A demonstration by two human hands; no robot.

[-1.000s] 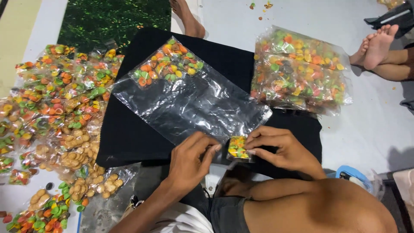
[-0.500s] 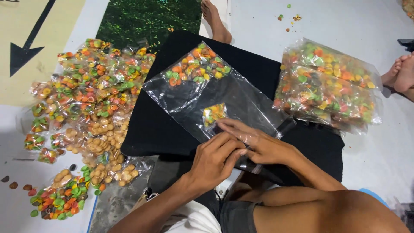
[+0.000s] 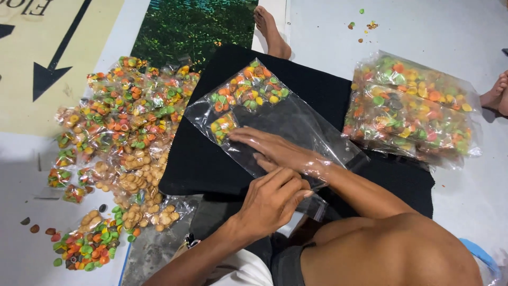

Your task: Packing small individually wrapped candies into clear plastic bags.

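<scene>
A large clear plastic bag [image 3: 323,139] lies on a black cloth [image 3: 193,161] in front of me. Small packets of colourful snacks [image 3: 248,89] sit at its far closed end. My right hand [image 3: 272,151] is inside the bag, fingers stretched flat, with the fingertips against one more small packet [image 3: 223,127]. At the bag's near open end, my left hand [image 3: 272,204] grips the plastic.
A heap of small snack packets [image 3: 124,122] covers the floor on the left, some colourful, some beige. Filled large bags [image 3: 413,108] lie stacked on the right. Another person's foot [image 3: 271,33] rests at the cloth's far edge, and a second foot [image 3: 496,92] at far right.
My right hand took a small packet from the bag's mouth and slid it deep inside, towards the far end. My left hand stayed at the opening.
</scene>
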